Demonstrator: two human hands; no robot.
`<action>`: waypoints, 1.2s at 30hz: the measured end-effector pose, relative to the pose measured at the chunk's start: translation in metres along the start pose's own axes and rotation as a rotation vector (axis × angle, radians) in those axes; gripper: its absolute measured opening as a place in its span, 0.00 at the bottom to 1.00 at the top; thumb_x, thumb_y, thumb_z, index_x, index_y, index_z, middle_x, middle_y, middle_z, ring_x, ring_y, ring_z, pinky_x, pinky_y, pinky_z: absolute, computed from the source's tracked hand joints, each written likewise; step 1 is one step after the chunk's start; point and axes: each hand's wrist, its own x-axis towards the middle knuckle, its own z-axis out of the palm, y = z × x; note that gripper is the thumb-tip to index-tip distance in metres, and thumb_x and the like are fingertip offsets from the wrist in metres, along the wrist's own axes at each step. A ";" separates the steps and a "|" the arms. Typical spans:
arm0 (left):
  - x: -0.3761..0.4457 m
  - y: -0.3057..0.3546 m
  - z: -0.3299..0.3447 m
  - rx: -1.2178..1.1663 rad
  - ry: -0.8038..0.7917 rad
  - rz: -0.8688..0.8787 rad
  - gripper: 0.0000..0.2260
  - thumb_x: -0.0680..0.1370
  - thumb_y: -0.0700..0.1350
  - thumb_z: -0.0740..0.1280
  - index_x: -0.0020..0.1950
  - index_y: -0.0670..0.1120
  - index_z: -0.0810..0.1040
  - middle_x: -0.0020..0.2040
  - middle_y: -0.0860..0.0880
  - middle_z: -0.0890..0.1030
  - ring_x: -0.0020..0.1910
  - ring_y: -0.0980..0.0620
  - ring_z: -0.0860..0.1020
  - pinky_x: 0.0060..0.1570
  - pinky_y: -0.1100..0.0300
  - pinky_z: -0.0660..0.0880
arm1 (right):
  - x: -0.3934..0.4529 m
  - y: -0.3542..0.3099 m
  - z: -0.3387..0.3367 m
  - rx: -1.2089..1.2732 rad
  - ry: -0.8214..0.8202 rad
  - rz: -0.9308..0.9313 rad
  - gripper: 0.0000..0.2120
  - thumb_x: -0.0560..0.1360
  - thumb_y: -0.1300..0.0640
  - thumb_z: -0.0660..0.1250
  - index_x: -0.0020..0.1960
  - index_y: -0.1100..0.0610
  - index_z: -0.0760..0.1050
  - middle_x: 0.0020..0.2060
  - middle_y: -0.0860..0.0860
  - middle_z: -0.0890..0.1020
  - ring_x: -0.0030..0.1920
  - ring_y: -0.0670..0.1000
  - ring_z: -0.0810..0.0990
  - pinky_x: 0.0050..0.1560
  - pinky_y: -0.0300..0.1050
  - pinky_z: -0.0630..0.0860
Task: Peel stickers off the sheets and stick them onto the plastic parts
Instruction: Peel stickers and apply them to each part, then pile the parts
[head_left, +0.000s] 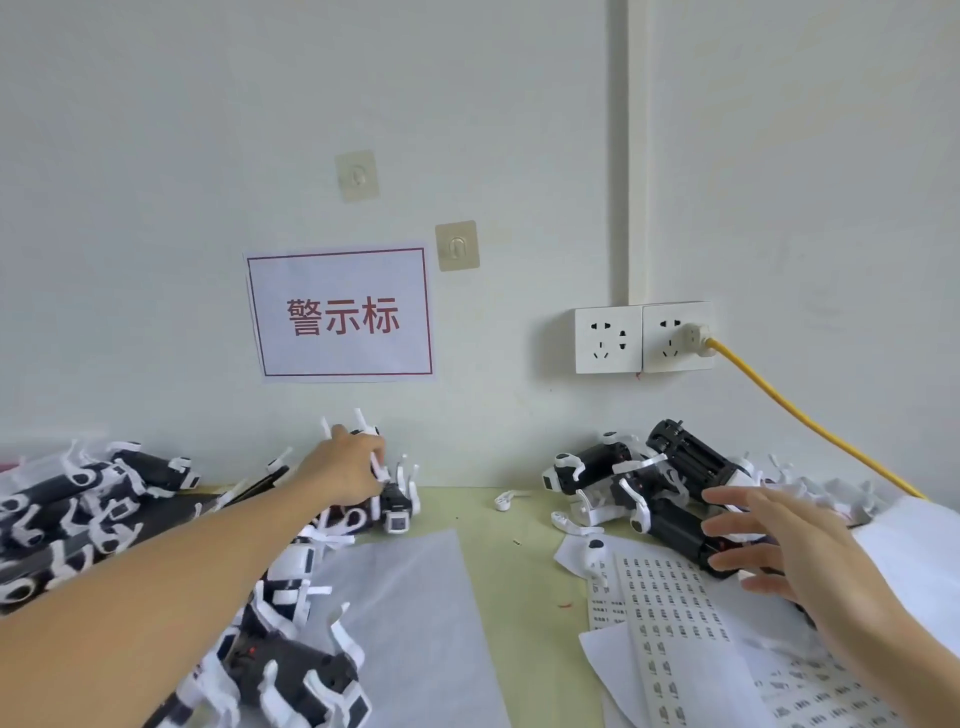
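Observation:
Black-and-white plastic parts lie in a pile on the left (93, 499) and in a second pile at the right (649, 483). My left hand (348, 467) reaches far forward and grips a white-armed part (387, 467) near the wall. My right hand (779, 545) hovers with fingers spread above the right pile and the sticker sheets. A sticker sheet (675, 603) with rows of small labels lies at the lower right, over other sheets (810, 691).
A green table (524, 597) meets a white wall. White foam sheet (415, 623) covers the middle. More parts (291, 670) sit near the front left. A yellow cable (810, 421) runs from the wall socket (675, 338). A red-framed sign (340, 314) hangs on the wall.

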 end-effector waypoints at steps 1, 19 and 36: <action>0.000 0.006 0.000 -0.049 0.015 0.008 0.04 0.76 0.46 0.68 0.47 0.54 0.74 0.57 0.45 0.69 0.46 0.44 0.76 0.52 0.54 0.76 | 0.000 0.000 0.000 0.003 -0.001 -0.002 0.17 0.85 0.55 0.55 0.51 0.50 0.83 0.44 0.54 0.86 0.42 0.60 0.85 0.45 0.55 0.77; -0.036 -0.067 0.018 -0.509 -0.081 -0.419 0.28 0.75 0.57 0.69 0.72 0.56 0.61 0.64 0.42 0.75 0.65 0.40 0.71 0.66 0.49 0.68 | 0.000 0.006 0.001 0.002 0.011 -0.012 0.17 0.85 0.53 0.57 0.48 0.45 0.84 0.41 0.49 0.87 0.39 0.56 0.86 0.41 0.52 0.76; -0.138 -0.040 -0.084 -0.204 -0.862 0.224 0.44 0.65 0.72 0.73 0.70 0.80 0.47 0.80 0.61 0.52 0.78 0.53 0.55 0.75 0.51 0.57 | 0.000 0.009 0.001 -0.055 0.023 -0.009 0.20 0.85 0.52 0.56 0.45 0.43 0.84 0.41 0.49 0.87 0.40 0.60 0.86 0.42 0.53 0.77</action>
